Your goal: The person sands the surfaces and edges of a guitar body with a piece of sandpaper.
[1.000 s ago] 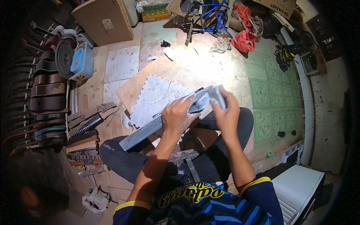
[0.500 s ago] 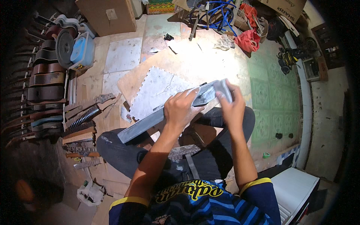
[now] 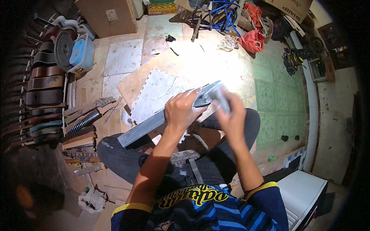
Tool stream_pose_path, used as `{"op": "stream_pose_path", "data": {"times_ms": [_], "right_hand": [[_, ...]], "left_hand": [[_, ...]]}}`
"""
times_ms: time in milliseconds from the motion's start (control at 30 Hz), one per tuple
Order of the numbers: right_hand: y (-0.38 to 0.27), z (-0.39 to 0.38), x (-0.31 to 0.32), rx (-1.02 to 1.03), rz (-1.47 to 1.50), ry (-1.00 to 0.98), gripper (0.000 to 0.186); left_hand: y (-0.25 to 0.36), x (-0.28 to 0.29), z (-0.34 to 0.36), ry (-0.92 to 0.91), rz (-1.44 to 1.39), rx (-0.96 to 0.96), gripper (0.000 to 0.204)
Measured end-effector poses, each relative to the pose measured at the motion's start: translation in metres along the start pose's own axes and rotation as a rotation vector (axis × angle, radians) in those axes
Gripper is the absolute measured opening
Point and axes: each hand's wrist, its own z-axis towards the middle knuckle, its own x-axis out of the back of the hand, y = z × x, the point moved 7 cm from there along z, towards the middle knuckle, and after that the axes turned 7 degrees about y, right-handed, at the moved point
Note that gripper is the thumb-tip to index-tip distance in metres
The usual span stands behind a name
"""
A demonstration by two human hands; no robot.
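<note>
A long dusty grey piece (image 3: 141,127), which looks like a guitar neck, lies diagonally above my crossed legs, its darker far end toward the upper right. My left hand (image 3: 181,109) grips it near the middle, fingers wrapped over it and grey dust on the fingertips. My right hand (image 3: 231,113), blurred by motion, holds a folded grey pad (image 3: 221,99), perhaps sandpaper, against the far end. A pitted white board (image 3: 153,91) lies on a plywood sheet (image 3: 130,85) beyond the piece.
Guitar bodies (image 3: 45,96) stand in a row at left, beside a blue tub (image 3: 78,52) and several guitar necks (image 3: 86,115). A cardboard panel (image 3: 106,23), blue tubing (image 3: 227,15) and a red bag (image 3: 252,42) are at the back. A white case (image 3: 298,192) sits at lower right.
My right hand with the pad has shifted along the piece's far end, most recently down and leftward. The piece sits slightly higher and further left than a second ago, still in my left hand.
</note>
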Motion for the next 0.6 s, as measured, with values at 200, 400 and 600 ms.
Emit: {"op": "stream_pose_path", "data": {"times_ms": [200, 400, 600], "right_hand": [[-0.042, -0.028, -0.002, 0.215, -0.167, -0.050, 0.049], [0.123, 0.040, 0.007, -0.288, 0.080, -0.129, 0.047], [0.071, 0.016, 0.017, -0.068, -0.027, -0.386, 0.084]], "left_hand": [[-0.002, 0.000, -0.003, 0.006, 0.010, -0.012, 0.050], [0.007, -0.008, 0.003, -0.009, -0.001, -0.006, 0.058], [-0.008, 0.000, 0.008, -0.034, 0.046, 0.046, 0.061]]}}
